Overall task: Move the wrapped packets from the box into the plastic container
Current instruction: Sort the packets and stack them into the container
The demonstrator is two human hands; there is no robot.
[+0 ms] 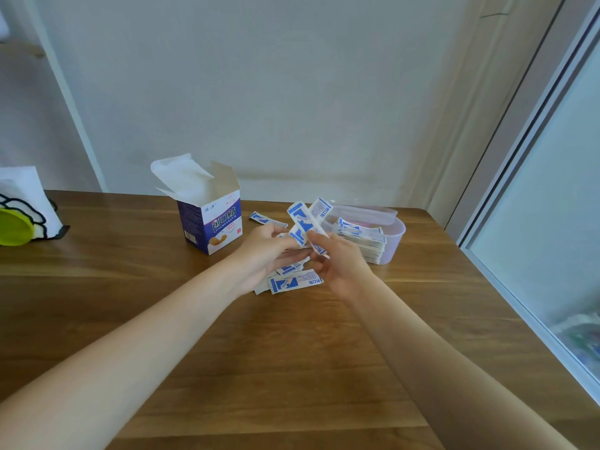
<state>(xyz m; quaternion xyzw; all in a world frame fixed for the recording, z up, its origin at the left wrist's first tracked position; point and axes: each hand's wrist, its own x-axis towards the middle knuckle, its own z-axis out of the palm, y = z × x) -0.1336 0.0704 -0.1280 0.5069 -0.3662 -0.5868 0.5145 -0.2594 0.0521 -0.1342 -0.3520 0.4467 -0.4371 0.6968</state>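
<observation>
Both hands, left (269, 251) and right (337, 264), have fingers pinched on a fan of packets (306, 222) between box (211, 219) and container (394, 235). Light, flimsy, slippery; best gripped mid-length as a stack.

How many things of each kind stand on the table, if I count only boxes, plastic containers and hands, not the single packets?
Box: 1, open at the top
Plastic container: 1, with packets stacked inside
Hands: 2, the left hand and the right hand, both holding packets
Total: 4
</observation>
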